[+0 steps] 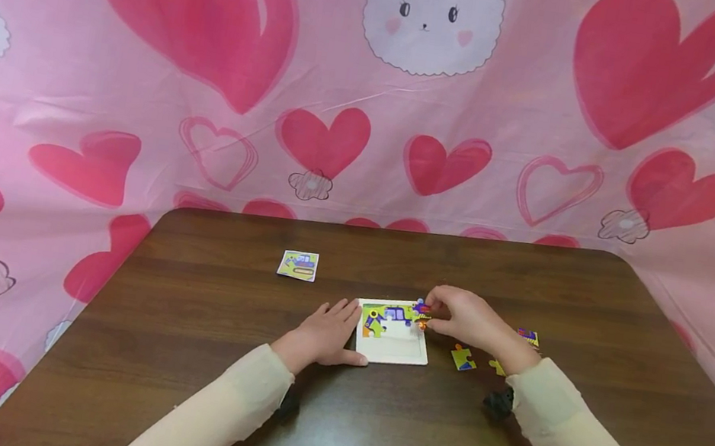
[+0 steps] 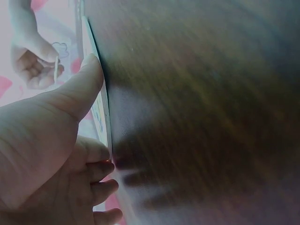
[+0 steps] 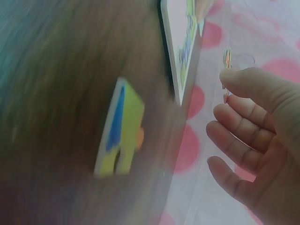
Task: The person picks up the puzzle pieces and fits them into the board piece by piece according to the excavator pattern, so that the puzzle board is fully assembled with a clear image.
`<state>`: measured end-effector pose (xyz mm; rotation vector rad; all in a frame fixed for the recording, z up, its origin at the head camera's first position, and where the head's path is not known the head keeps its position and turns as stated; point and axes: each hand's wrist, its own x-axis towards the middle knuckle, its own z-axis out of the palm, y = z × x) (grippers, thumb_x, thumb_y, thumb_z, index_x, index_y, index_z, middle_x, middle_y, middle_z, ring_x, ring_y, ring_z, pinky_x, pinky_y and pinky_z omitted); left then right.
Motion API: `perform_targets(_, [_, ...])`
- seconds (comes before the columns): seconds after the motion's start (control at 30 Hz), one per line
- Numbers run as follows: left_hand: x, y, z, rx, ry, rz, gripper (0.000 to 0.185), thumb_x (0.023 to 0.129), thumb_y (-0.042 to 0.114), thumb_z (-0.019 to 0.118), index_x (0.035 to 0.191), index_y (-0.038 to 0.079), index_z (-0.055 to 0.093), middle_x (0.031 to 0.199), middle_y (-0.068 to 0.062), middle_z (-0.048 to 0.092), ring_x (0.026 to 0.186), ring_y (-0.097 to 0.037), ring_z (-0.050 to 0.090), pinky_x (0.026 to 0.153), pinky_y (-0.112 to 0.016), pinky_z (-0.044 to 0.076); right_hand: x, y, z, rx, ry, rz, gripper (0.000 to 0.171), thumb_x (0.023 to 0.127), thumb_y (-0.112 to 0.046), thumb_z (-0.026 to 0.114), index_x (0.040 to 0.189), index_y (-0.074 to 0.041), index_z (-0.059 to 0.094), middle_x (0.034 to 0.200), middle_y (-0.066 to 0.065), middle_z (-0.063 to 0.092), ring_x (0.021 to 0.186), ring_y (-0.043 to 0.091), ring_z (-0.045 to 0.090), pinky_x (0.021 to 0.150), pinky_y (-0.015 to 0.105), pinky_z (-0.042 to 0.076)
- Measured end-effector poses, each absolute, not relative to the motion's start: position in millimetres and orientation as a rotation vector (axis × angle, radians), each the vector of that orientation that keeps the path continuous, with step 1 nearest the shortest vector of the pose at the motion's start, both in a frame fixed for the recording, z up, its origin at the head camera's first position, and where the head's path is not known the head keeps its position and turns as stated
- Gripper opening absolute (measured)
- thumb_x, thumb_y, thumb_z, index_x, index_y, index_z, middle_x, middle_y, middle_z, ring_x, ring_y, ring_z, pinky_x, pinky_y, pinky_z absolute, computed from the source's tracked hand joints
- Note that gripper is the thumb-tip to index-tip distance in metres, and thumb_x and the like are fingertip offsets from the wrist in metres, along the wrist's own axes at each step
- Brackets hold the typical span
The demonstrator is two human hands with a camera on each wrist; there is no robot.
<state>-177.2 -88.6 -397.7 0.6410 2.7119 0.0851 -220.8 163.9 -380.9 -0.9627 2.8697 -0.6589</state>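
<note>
A white puzzle tray (image 1: 407, 353) lies on the dark wooden table (image 1: 328, 419), its top row partly filled with colourful pieces. My left hand (image 1: 329, 330) rests flat on the table against the tray's left edge, with the thumb (image 2: 79, 89) along the tray's (image 2: 97, 112) rim. My right hand (image 1: 437, 316) pinches a small puzzle piece (image 1: 422, 310) over the tray's top right corner. In the right wrist view the thin piece (image 3: 227, 58) is edge-on between thumb and fingertips, beside the tray (image 3: 178, 51).
Loose puzzle pieces lie right of the tray: a yellow and blue one (image 1: 463, 358) (image 3: 119, 129), a second (image 1: 497, 367) and a third (image 1: 528, 336) partly behind my right wrist. A picture card (image 1: 298, 265) lies farther back left. A pink heart-patterned cloth (image 1: 213, 78) hangs around the table.
</note>
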Motion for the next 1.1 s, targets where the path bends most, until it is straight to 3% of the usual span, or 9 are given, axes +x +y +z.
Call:
perform_targets(0.17, [-177.7,-88.2,-398.0,0.637,2.709,0.082,0.090,0.083,0.058,0.054,0.146,0.003,0.022,0.151,-0.010,0.016,0.137,-0.025,0.014,0.107,-0.044,0.015,-219.8,148.5,-385.7,-1.046,2.841,-0.619,0.022,0.075,-0.014,0.077,0.090,-0.009,0.061,0.082,-0.002,0.059,0.076,0.016,0.056,0.071,0.033,0.049])
perform_targets(0.53, [-177.7,-88.7,-397.0,0.667,2.724,0.089,0.089,0.083,0.058,0.054,0.145,0.001,0.024,0.151,-0.012,0.018,0.137,-0.027,0.016,0.107,-0.045,0.016,-216.9,121.9,-397.9,-1.073,2.781,-0.556,0.017,0.077,-0.016,0.074,0.085,-0.011,0.060,0.074,-0.006,0.052,0.064,0.009,0.045,0.061,0.026,0.041])
perform_targets(1.1, [-179.0,-90.0,-399.8,0.680,2.732,0.074,0.090,0.083,0.059,0.054,0.145,0.001,0.024,0.150,-0.012,0.018,0.136,-0.027,0.016,0.107,-0.045,0.017,-217.2,115.2,-396.9,-1.034,2.773,-0.490,0.018,0.075,-0.013,0.073,0.089,-0.011,0.062,0.074,-0.005,0.051,0.063,0.011,0.046,0.059,0.028,0.040])
